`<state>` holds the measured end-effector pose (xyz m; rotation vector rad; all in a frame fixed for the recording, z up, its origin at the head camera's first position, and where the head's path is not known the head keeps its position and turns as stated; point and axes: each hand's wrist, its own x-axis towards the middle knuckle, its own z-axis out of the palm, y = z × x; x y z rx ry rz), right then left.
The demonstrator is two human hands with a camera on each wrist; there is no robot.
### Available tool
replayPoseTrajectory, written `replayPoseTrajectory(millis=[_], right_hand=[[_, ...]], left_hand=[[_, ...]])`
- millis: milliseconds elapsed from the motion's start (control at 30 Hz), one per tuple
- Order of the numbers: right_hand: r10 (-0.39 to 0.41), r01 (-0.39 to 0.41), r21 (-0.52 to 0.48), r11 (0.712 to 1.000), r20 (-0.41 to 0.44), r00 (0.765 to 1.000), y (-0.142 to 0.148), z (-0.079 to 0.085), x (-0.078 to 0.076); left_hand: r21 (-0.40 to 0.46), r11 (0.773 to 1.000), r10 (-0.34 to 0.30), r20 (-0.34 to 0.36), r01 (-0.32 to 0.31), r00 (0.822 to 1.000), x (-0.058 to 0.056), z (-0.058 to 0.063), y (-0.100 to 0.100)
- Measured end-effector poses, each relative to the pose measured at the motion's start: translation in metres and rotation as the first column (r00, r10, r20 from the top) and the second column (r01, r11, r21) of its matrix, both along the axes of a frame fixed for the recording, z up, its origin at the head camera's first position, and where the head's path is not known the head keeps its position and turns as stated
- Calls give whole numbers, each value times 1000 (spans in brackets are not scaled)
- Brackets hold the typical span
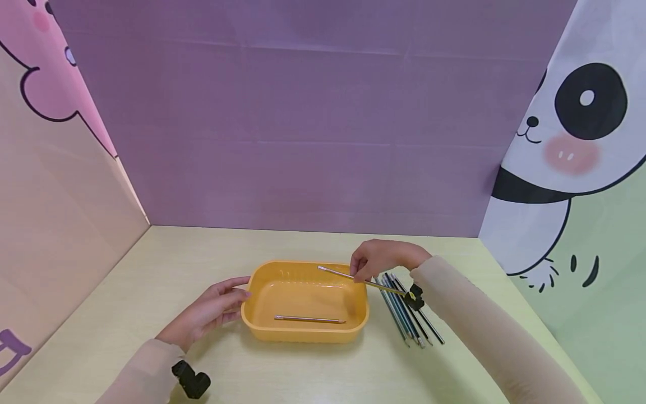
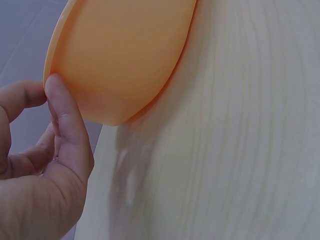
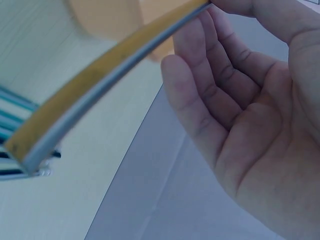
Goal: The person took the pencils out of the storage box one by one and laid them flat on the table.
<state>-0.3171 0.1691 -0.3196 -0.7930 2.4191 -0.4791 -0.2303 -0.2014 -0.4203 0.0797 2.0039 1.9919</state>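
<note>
A yellow plastic tray [image 1: 303,335] stands on the table. At its left end, my left hand [image 1: 212,308] pinches the rim between thumb and index finger, as the left wrist view also shows around the tray wall [image 2: 125,55]. Over the tray's right rim, my right hand [image 1: 378,259] holds a gold and silver pencil [image 3: 107,70] between thumb and fingertips. That pencil slants, one end over the tray and the other over a loose pile of pencils [image 1: 398,308]. Inside the tray lies a single pencil [image 1: 310,319], near the front wall.
The pile, of dark, teal and silver pencils, fans out on the light wood table [image 1: 272,370] just right of the tray. A purple backdrop [image 1: 313,140] rises behind the table, with printed side panels at left and right [image 1: 580,224].
</note>
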Motion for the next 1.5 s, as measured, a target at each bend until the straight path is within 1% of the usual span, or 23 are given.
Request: replayPoseTrajectory(millis=[233,567,800,967,1167,1300,1500], right_hand=[[-43,43,-20,999,19,999,19,-4,1],[-67,68,-54,996,17,998,48,-8,0],[-109,110,-64,992,19,994,71,-10,6],[-135,138,-90,986,31,990,85,-13,9],[-178,178,-103,979,9,984,103,-23,6],[-209,208,-146,967,13,978,113,-31,9],[-246,245,-181,953,18,969,130,-40,12]], left_hand=[[13,1000,-21,-14,21,1000,2,0,1],[3,1000,-15,-4,15,1000,2,0,0],[11,999,-30,-13,30,999,2,0,1],[3,1000,-25,-7,25,1000,1,0,1],[-4,1000,-14,-6,14,1000,-1,-1,0],[-3,1000,-7,-6,7,1000,-1,-1,0],[-1,1000,-18,-11,18,1000,-1,-1,0]])
